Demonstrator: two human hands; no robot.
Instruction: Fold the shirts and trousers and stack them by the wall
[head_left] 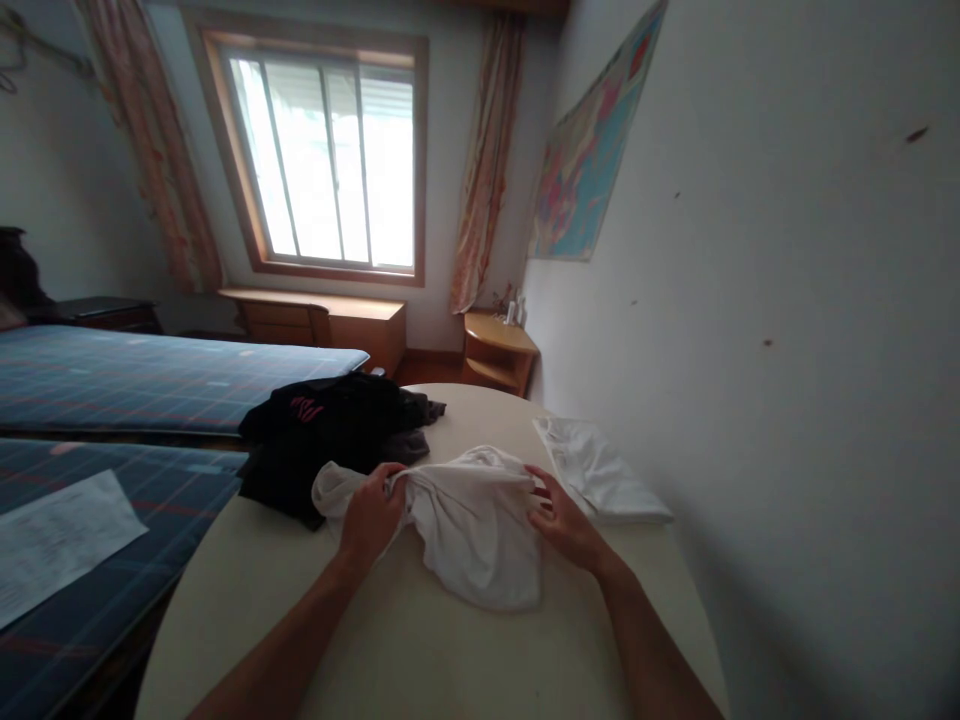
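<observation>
A crumpled white garment [480,540] lies across the round cream table [450,660], its lower part hanging loose toward me; its exact kind cannot be made out. My left hand [375,510] grips its left side with the fingers closed on the fabric. At the upper right edge, my right hand [555,510] pinches the cloth between thumb and fingers. Behind my left hand sits a heap of black clothing [330,430] with a small pink print. A folded white garment [600,470] rests to the right, close to the wall.
On the left are mattresses with blue plaid covers [150,375], and a sheet of paper [67,540] lies on the nearer one. The wall [787,450] runs close along the table's right side. Beyond stand a wooden desk [360,310] and a corner shelf [499,335].
</observation>
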